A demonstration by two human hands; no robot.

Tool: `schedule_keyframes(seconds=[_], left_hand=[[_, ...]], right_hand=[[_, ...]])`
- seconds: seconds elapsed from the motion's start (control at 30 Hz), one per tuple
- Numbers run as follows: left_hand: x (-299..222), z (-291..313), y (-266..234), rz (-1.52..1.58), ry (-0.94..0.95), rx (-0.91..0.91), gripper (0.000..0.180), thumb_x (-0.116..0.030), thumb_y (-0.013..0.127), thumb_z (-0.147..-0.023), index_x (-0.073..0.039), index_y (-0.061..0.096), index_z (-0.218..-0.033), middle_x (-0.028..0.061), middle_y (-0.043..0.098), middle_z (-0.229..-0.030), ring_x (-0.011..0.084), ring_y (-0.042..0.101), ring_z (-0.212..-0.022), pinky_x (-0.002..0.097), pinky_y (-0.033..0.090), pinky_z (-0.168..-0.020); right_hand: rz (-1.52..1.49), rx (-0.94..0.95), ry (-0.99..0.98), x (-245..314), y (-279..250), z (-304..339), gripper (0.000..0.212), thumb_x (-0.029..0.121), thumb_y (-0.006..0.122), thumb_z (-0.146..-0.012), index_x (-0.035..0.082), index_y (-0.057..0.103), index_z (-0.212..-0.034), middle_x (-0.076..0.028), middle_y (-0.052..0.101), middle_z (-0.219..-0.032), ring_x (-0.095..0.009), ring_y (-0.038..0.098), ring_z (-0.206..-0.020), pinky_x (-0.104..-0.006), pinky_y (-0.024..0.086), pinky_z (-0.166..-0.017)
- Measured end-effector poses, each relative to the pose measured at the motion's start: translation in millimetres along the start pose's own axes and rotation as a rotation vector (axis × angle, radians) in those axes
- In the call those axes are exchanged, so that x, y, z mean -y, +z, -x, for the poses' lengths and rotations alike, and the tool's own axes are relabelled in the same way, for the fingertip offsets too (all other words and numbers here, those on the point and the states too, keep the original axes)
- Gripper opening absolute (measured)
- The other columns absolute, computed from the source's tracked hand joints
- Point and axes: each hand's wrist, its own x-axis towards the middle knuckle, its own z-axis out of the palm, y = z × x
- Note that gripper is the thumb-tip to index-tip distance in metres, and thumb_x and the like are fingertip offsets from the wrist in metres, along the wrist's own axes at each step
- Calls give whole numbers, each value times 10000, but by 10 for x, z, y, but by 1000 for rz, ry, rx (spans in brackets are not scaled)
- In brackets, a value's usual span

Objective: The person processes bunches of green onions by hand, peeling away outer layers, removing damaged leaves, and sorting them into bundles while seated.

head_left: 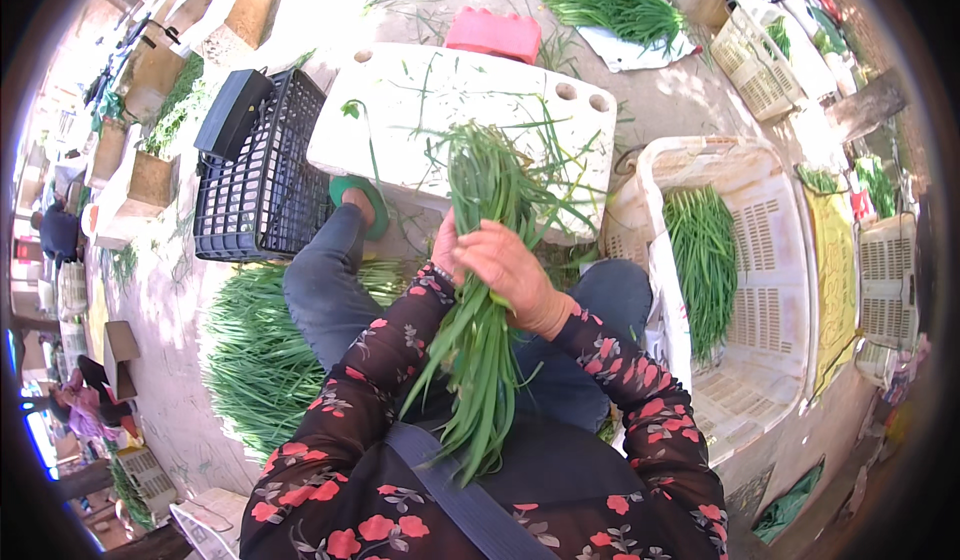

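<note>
A thick bunch of long, flat-leaved chives (478, 360) runs across my lap, its leafy ends hanging down toward my chest and its paler, tangled end over the white board (385, 95). My left hand (444, 244) is closed round the left side of the bunch, partly hidden by the leaves and my other hand. Across the front of the same bunch lies my right hand (510, 272), its fingers bent over the stalks near my left hand. Loose stalks and bits of leaf are scattered over the board.
To the right stands a large pale plastic basket (765, 260) holding more chives (702, 260). A black crate (262, 195) with a dark box (232, 112) on it is at the left. Chives are heaped on the ground (255, 350) by my left leg; a pink block (493, 34) sits beyond the board.
</note>
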Motion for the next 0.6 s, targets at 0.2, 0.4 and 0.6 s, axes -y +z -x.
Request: schedule_keyframes(seconds=[0.2,0.4,0.6], left_hand=[[0,-189,-203,-35,-222,442,728,-456,551,-921,-12,308,-1445,148,416,-1407,328,447,-1285,492,299,-1133],[-626,-260,-292,-256,-350,503,833,-443,728,-760,15,399,-1373,142,510,-1271,318,547,-1149,449,482,-971],[-393,345,-27,-344,-270,314,826,-462,714,-695,50,461,-1291,164,573,-1105,272,602,-962,386,539,-773]], right_hand=[[90,243,-111,192,121,190,484,70,601,-778,59,522,-1255,-108,545,-1168,-292,527,-1161,-466,410,-1027],[61,680,123,580,-447,201,450,39,626,-752,74,582,-1198,-151,555,-1232,-331,538,-1169,-428,431,-1021],[-64,-140,802,387,-901,-63,105,38,664,-842,-3,662,-939,-44,653,-848,-101,611,-762,-221,489,-700]])
